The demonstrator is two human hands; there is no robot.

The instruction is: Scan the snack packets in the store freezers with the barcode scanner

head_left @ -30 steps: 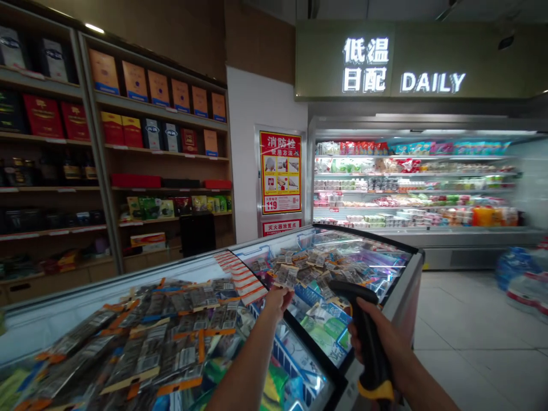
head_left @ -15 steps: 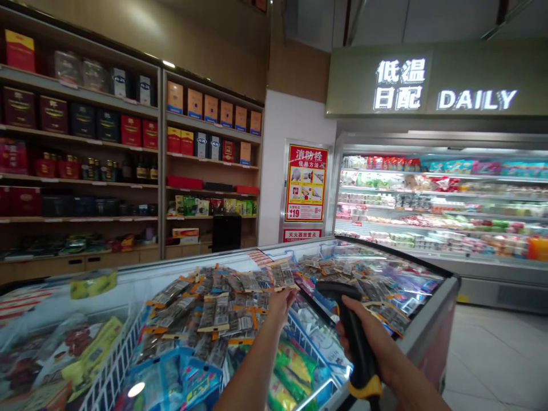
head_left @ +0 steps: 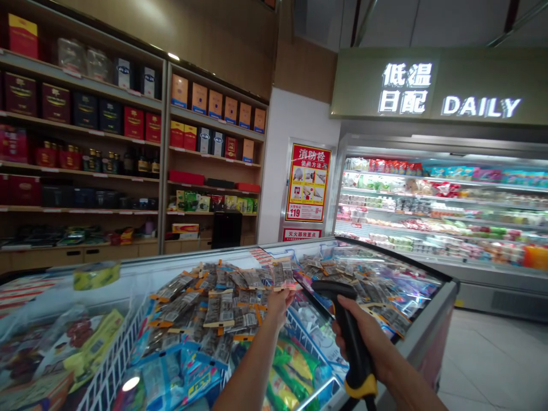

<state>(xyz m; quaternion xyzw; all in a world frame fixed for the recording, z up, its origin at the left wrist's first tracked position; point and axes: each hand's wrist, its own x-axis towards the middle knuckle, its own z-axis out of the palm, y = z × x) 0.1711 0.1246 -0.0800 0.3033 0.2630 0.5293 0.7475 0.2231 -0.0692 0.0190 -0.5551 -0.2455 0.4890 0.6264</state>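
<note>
Supermarket aisle, glass-topped chest freezer (head_left: 428,319) in front of me, chilled shelves (head_left: 440,211) behind. Left hand (head_left: 279,303) pinches a small packet (head_left: 282,275) at its near edge, lifted just above the heap of like packets (head_left: 214,308) on the lid. Right hand (head_left: 368,337) is wrapped tight round the barcode scanner (head_left: 349,337), head aimed at the packet. Packet looks light, flat, crinkly and slippery; I'd grip the stiffer sealed edge.

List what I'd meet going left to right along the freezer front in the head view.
White wire basket → barcode tags → left hand → scanner in right hand → freezer's right rim.
</note>
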